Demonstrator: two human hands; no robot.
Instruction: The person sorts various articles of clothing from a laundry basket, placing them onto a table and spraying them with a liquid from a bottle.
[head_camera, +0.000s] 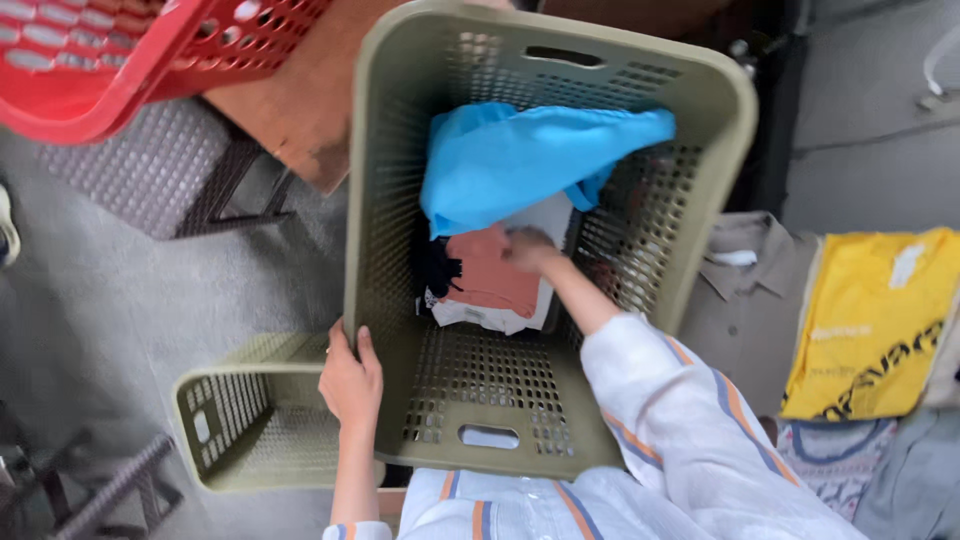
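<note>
While my left hand (350, 380) grips the olive laundry basket's (372, 200) rim at frame centre, right hand (528, 250) closes on the salmon garment (490, 278) inside.

A: Light? Even, soft daylight, moderately bright; no hard shadows, no glare.

B: Sharpness? Right hand (528, 250) smeared by motion inside the olive basket (390, 200). Red basket (120, 60) soft at the corner. Edges mildly stretched.
</note>
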